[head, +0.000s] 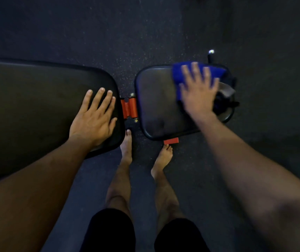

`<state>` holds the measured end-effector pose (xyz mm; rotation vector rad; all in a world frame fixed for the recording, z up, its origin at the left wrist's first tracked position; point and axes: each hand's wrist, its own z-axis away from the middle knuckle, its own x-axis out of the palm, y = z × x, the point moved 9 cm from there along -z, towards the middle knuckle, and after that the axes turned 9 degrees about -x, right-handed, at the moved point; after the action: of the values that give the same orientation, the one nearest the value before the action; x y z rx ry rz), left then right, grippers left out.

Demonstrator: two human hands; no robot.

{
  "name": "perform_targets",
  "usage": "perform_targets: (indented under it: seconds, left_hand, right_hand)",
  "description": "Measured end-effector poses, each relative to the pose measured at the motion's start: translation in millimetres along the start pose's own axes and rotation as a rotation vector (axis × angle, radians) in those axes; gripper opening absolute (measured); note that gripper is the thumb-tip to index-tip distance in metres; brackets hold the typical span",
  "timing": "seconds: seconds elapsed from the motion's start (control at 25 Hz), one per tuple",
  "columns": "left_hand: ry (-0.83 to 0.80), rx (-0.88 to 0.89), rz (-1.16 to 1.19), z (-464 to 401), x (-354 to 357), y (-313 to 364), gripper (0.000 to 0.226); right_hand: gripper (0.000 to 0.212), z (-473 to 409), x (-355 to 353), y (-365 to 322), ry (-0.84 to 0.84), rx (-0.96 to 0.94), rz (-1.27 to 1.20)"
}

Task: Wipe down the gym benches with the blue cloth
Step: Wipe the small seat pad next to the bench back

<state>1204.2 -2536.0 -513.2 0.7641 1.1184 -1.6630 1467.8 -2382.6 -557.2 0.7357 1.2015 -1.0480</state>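
Note:
A black padded gym bench lies across the view in two parts: a long back pad point(36, 106) on the left and a smaller seat pad point(158, 106) on the right, joined by a red frame bracket point(129, 108). My left hand point(94, 117) rests flat, fingers straight, on the right end of the back pad. My right hand point(198, 90), blurred by motion, presses the blue cloth point(200, 70) flat onto the far right part of the seat pad with spread fingers. Much of the cloth is hidden under the hand.
Dark speckled rubber floor point(145, 33) surrounds the bench. My bare feet point(126, 148) stand close against the bench's near side. A red frame end point(171, 141) sticks out under the seat. A black handle with a shiny tip point(211, 54) stands behind the seat's far right corner.

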Motion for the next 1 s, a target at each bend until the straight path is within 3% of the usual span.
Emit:
perform_targets:
  seconds: [0.12, 0.24, 0.4, 0.52, 0.6, 0.72, 0.84, 0.92, 1.0]
  left_hand:
    - [-0.017, 0.002, -0.029, 0, -1, 2, 0.069]
    - [-0.004, -0.012, -0.033, 0, 0, 0, 0.067]
    - [-0.020, 0.001, -0.012, -1, 1, -1, 0.069]
    - [-0.078, -0.012, -0.022, 2, -2, -2, 0.073]
    - [-0.182, -0.008, -0.032, 2, -2, -2, 0.079]
    - [-0.375, 0.021, -0.012, 0, -3, -3, 0.083]
    - [-0.554, -0.044, 0.409, 10, -40, -3, 0.079]
    - [-0.540, -0.107, 0.740, 34, -71, 8, 0.080]
    - [-0.515, -0.086, 0.922, 78, -101, 26, 0.087]
  right_hand:
    - [0.057, 13, -6, 69, -0.065, 0.238, -0.074]
    - [0.061, 8, -2, 34, -0.044, 0.338, -0.090]
    - [0.067, 7, 3, -73, -0.093, -0.087, -0.030]
    - [0.066, 49, 8, -132, -0.280, -0.417, 0.069]
    - [0.064, 71, 7, -128, -0.416, -0.488, 0.055]
    - [0.060, 95, -17, -85, -0.615, -0.392, -0.208]
    - [0.052, 113, -75, -49, -0.497, -0.293, -0.480]
    - [0.048, 130, -116, -41, -0.394, -0.247, -0.652]
    - [0.045, 153, -152, -56, -0.376, -0.238, -0.809]
